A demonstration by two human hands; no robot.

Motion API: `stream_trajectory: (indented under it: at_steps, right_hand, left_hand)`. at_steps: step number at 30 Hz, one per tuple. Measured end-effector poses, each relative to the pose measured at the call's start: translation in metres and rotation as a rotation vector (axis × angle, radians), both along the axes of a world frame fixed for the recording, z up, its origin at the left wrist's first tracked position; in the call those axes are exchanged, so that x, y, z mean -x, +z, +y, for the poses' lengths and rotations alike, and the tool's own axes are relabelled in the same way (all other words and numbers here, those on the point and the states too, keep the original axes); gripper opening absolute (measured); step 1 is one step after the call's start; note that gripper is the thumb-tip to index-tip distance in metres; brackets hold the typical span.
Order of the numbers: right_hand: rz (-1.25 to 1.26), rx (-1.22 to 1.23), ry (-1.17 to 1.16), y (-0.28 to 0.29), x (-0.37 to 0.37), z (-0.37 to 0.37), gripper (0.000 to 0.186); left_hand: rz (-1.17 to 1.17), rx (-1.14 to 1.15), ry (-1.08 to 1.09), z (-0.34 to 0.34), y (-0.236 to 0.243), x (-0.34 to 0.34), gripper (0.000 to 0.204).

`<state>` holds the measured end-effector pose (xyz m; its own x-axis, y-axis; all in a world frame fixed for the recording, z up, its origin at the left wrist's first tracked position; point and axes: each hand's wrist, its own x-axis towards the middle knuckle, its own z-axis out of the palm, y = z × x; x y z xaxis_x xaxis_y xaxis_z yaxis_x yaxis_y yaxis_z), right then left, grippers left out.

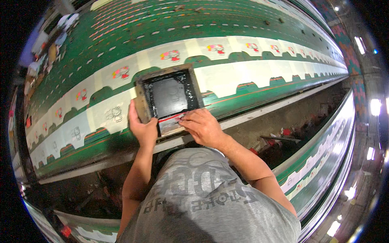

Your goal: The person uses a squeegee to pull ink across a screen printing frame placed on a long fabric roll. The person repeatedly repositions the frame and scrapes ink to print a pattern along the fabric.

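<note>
A wooden screen-printing frame (197, 83) with dark mesh lies on a row of pale fabric pieces (227, 81). Black ink surrounds the grey middle of its mesh. At the frame's lower left corner, my left hand (142, 128) grips the wooden side, thumb on the near edge and fingers along the outside. My right hand (202, 127) is closed on a squeegee (168, 123) with a red strip, which rests inside the frame at its near end. To the left of the frame, a fabric piece bears a black outline print of a cartoon cat (114, 114).
A long green printing table (219, 103) runs from left to far right, with a pale rail (251, 115) along its near edge. Its farther fabric row carries coloured prints (170, 56). Another table (320, 158) with fabric stands at the right, across a dark gap.
</note>
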<state>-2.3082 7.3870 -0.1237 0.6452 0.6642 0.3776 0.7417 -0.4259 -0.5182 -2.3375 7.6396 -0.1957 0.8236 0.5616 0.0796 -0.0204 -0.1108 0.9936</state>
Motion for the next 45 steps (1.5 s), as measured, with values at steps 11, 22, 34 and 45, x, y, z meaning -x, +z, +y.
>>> stream_trajectory:
  at_steps: [11,22,34,45]
  right_hand:
    - [0.050,-0.151,-0.088,-0.009,-0.040,-0.155,0.046]
    - [0.101,-0.065,0.094,0.011,-0.085,-0.230,0.052]
    - [0.013,0.306,0.288,0.033,-0.129,-0.218,0.036]
    - [0.039,0.255,0.070,0.018,-0.244,-0.162,0.038]
  left_hand:
    - [-0.103,0.036,-0.027,-0.157,0.000,-0.053,0.097]
    - [-0.051,-0.035,-0.058,-0.218,-0.005,-0.069,0.107]
    - [0.054,0.063,-0.034,-0.223,-0.006,-0.077,0.101]
    - [-0.055,0.379,-0.166,-0.197,-0.003,-0.086,0.079]
